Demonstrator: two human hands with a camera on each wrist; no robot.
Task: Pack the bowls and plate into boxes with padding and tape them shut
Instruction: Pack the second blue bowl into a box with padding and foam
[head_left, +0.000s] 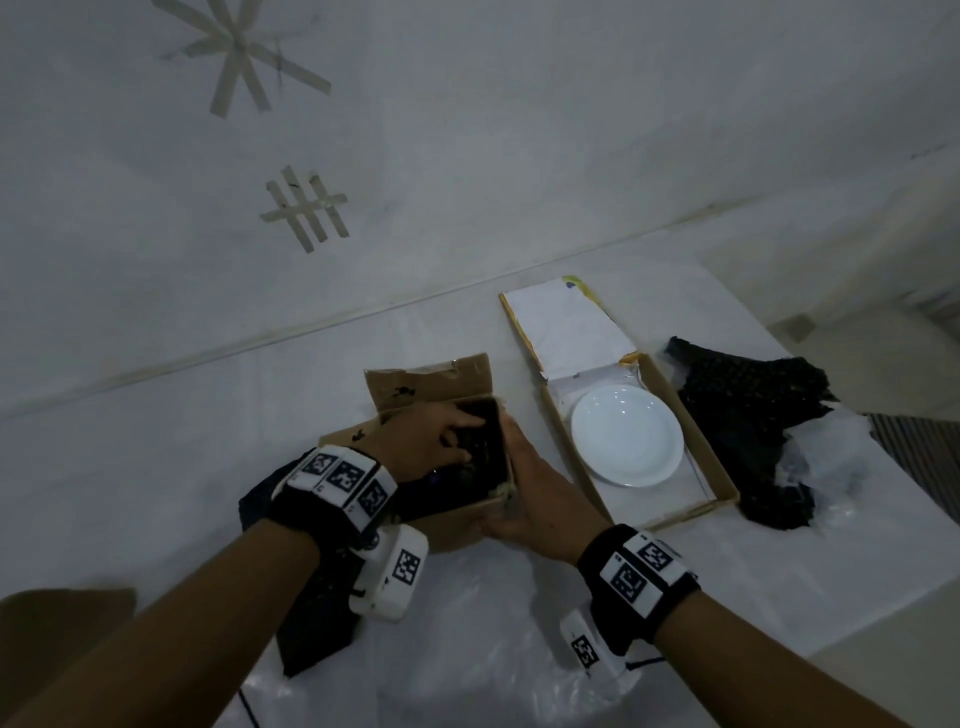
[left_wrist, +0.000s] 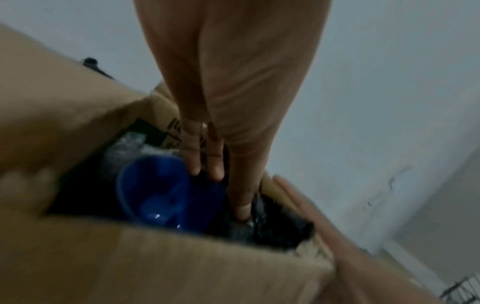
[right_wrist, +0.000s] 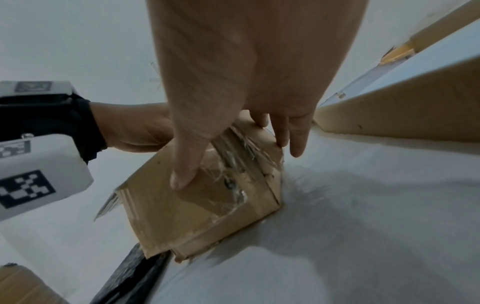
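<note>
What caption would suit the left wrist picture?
Left hand reaches into a cardboard box, fingers beside a blue bowl.

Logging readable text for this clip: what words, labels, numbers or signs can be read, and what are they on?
No text can be read in full.
Small cardboard box: dark print on the inner flap, cut off and blurred, unreadable.
Same box's outer flaps in the head view: black smudged marks, not legible.
Wrist bands: black and white square marker patterns, no letters or numbers.
Wall: tape strips forming a hash shape and a star shape, not writing.
Flat box with the white plate: no print visible.
</note>
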